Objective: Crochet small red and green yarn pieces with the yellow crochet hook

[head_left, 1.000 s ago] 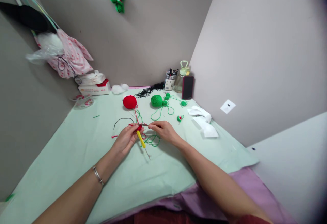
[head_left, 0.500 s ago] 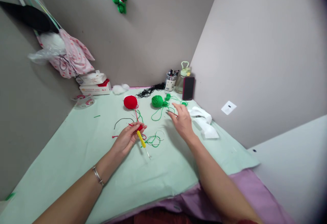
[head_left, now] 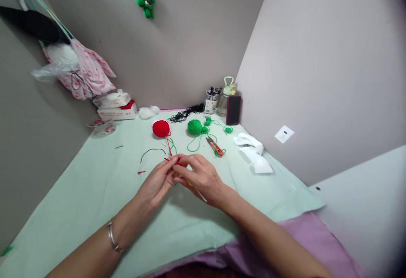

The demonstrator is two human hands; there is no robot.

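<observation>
My left hand (head_left: 157,183) pinches a small red crochet piece (head_left: 177,164), mostly hidden by fingers. My right hand (head_left: 203,178) meets it there, its fingers closed around the yellow handle of a crochet hook (head_left: 190,182). The hook's metal end (head_left: 201,195) sticks out below that hand. A red strand runs from the piece up to a red yarn ball (head_left: 161,129). Orange-handled thread snips (head_left: 215,147) lie beyond my right hand, beside a green yarn ball (head_left: 194,127).
Behind are black yarn (head_left: 185,113), a pen holder (head_left: 211,102), a bottle (head_left: 222,102) and a phone (head_left: 234,110). White paper strips (head_left: 257,159) lie right. A tissue box (head_left: 117,112), white stuffing (head_left: 148,112) and a clear plastic tub (head_left: 105,129) stand back left.
My right hand has left the snips on the table and moved left and down to my left hand, closing on the hook. My left hand still holds the red piece.
</observation>
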